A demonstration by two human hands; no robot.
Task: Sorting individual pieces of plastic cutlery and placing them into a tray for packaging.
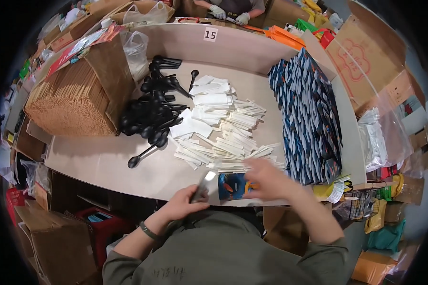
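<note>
My left hand (189, 203) is closed around a flat, shiny silver-grey object (205, 184), tilted up at the table's front edge; its kind is not clear. My right hand (270, 179) is smeared by motion just over a blue printed packet (231, 186) lying by the edge. Whether its fingers grip anything cannot be made out. Beyond both hands, long white paper sachets (235, 142) lie in a loose heap. Black plastic scoops (150, 111) are piled left of them, with one scoop (134, 162) lying nearer to me.
Brown padded envelopes (71, 102) stand tightly stacked at the left. Blue-grey pouches (309, 118) fill the table's right side in rows. A raised board (252, 42) borders the far side. Behind it, a person's gloved hands (242, 18) show. Cardboard boxes (366, 57) crowd around.
</note>
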